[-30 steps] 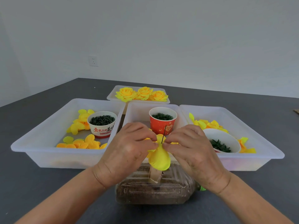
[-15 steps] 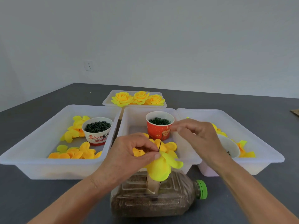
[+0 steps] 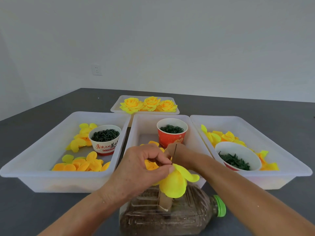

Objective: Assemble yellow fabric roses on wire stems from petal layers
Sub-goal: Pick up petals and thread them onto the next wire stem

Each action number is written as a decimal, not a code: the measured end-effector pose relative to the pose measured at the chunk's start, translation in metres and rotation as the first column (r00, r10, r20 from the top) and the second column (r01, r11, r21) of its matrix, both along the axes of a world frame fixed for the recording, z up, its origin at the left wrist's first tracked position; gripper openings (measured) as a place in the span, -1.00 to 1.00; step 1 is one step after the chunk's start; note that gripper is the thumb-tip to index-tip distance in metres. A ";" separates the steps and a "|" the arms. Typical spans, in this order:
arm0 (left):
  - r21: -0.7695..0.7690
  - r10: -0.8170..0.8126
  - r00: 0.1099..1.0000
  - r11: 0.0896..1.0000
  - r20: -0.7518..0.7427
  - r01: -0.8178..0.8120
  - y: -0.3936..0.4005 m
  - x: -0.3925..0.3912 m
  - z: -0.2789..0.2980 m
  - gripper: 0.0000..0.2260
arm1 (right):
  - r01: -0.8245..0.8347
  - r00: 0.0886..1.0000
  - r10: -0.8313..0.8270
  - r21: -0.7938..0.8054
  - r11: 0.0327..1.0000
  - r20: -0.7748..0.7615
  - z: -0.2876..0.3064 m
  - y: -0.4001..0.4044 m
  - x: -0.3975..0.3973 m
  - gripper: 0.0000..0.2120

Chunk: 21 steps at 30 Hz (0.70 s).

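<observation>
We see the left hand (image 3: 143, 169) pinching the yellow petal layer (image 3: 175, 182) on the wire stem (image 3: 174, 155) above the bottle (image 3: 170, 217). The right hand (image 3: 183, 154) is mostly hidden; its fingers we cannot tell. The white cup (image 3: 105, 139) carries red Chinese writing.

The white paper cup (image 3: 106, 140) in the left bin (image 3: 42, 150) bears red Chinese characters, beginning "舌尖上的". The smaller line beneath them is too blurred to read.

Petals (image 3: 175, 183): matt yellow cloth. Stem (image 3: 174, 154): thin dark wire. Bins (image 3: 40, 178): translucent white plastic, smooth. Cups (image 3: 170, 138): printed paper. Bottle (image 3: 170, 217): clear ribbed plastic. Desk (image 3: 25, 210): matt grey.
</observation>
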<state>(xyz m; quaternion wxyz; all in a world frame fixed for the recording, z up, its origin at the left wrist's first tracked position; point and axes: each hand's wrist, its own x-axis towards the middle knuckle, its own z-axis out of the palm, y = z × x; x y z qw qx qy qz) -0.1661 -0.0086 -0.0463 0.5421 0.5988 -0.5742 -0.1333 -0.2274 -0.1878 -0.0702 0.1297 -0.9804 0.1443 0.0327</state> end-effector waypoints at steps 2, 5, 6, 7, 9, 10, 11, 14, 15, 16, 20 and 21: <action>-0.004 -0.005 1.000 1.000 0.003 0.005 0.001 0.000 -0.001 -0.92 | 0.032 0.998 -0.034 0.036 0.999 0.060 0.000 -0.003 -0.005 -0.80; -0.017 -0.011 1.000 1.000 0.009 0.011 0.002 0.000 -0.002 -0.92 | 0.142 0.972 -0.155 0.082 0.986 0.177 0.003 -0.010 -0.012 -0.73; -0.024 -0.010 1.000 1.000 0.011 0.010 0.002 0.000 -0.002 -0.92 | 0.191 0.948 -0.216 0.127 0.973 0.233 0.004 -0.014 -0.014 -0.72; -0.032 -0.007 1.000 0.999 0.011 0.008 0.002 0.000 -0.003 -0.92 | 0.239 0.913 -0.286 0.187 0.953 0.290 0.005 -0.017 -0.016 -0.71; -0.048 -0.002 1.000 0.999 0.012 0.003 0.003 -0.001 -0.004 -0.93 | 0.298 0.834 -0.387 0.269 0.916 0.394 0.005 -0.026 -0.018 -0.63; -0.057 0.000 1.000 0.998 0.010 0.001 0.003 -0.001 -0.005 -0.94 | 0.310 0.810 -0.400 0.266 0.913 0.429 0.006 -0.029 -0.018 -0.58; -0.066 0.001 1.000 0.998 0.003 0.000 0.003 -0.001 -0.006 -0.94 | 0.321 0.804 -0.395 0.235 0.917 0.445 0.006 -0.031 -0.018 -0.55; -0.083 0.003 0.999 0.997 -0.038 -0.006 0.002 0.001 -0.008 -0.94 | 0.332 0.816 -0.361 0.146 0.932 0.451 0.006 -0.032 -0.017 -0.68; -0.085 0.002 0.999 0.996 -0.047 -0.006 0.002 0.001 -0.008 -0.93 | 0.316 0.814 -0.355 0.162 0.935 0.460 0.006 -0.031 -0.016 -0.76; -0.089 -0.002 0.999 0.996 -0.052 -0.002 0.002 0.000 -0.008 -0.92 | 0.294 0.804 -0.360 0.209 0.933 0.474 0.006 -0.032 -0.015 -0.84; -0.070 -0.044 0.991 0.997 -0.128 0.035 -0.001 0.000 -0.006 -0.95 | 0.214 0.727 -0.509 0.552 0.806 0.461 0.007 -0.035 -0.016 -0.78; -0.055 -0.061 0.987 0.997 -0.150 0.053 0.000 0.001 -0.005 -0.95 | 0.212 0.714 -0.527 0.576 0.790 0.460 0.005 -0.036 -0.015 -0.74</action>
